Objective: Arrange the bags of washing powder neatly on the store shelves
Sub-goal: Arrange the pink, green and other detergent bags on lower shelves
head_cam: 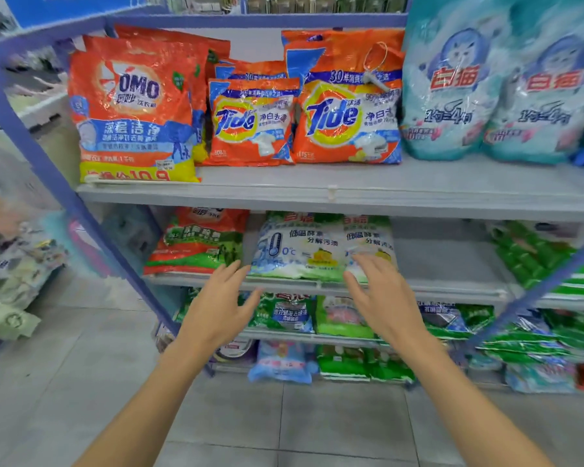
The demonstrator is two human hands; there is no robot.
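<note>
Closest to me are the person's bare forearms (155,392), stretched out over the grey floor tiles (236,429) toward a pair of white bags (294,254) of washing powder. These lie side by side on the middle shelf (445,264) of a blue-framed rack (53,163).

The left hand (220,305) is wide open with its fingers spread and grips nothing. Its fingertips sit right at the lower left corner of the white bags, and I can't tell whether they touch. The right hand (381,298) is just as open and empty, its fingers over the bottom edge of the right-hand bag of the pair. Contact isn't clear there either.

Just left of the white bags, on the same shelf, lies an orange and green bag (196,244). Above and to the left of the white bags, one shelf up, stands a big orange bag (132,109) with a yellow strip along its foot. Straight above the white bags are a small Tide bag (250,126) and a large Tide bag (348,119), upright and pressed together. Above and to the right rise two tall teal bags (452,92).

Well to the right of the white bags, green packs (533,257) are piled. Beneath the white bags, more green and blue bags (284,315) fill the lower shelves.
</note>
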